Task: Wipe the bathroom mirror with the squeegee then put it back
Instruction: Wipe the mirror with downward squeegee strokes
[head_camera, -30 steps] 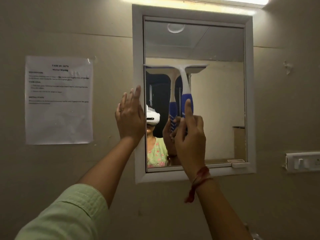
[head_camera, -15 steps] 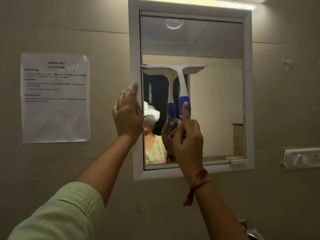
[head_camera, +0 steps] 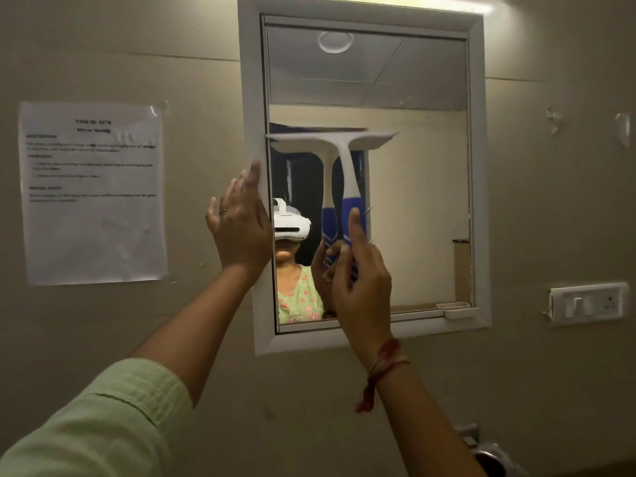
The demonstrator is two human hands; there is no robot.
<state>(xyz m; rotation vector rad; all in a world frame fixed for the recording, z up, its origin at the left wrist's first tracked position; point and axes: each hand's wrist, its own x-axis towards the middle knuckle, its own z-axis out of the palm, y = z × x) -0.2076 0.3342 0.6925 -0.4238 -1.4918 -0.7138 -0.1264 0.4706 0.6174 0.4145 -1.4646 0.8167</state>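
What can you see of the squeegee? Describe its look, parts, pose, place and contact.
The squeegee is T-shaped: a wide white head and neck, plastic by the look, and a blue grip with white stripes. Its head lies level against the mirror, a little above mid-height, its left end at the frame; the handle points down. The right hand grips the blue part, index finger stretched along it. Its reflection shows beside it.

The right hand (head_camera: pixel 361 287) grips the squeegee (head_camera: pixel 344 166) handle, index finger straight along it, blade on the mirror (head_camera: pixel 413 201). The left hand (head_camera: pixel 241 225) rests flat on the frame (head_camera: pixel 251 98).
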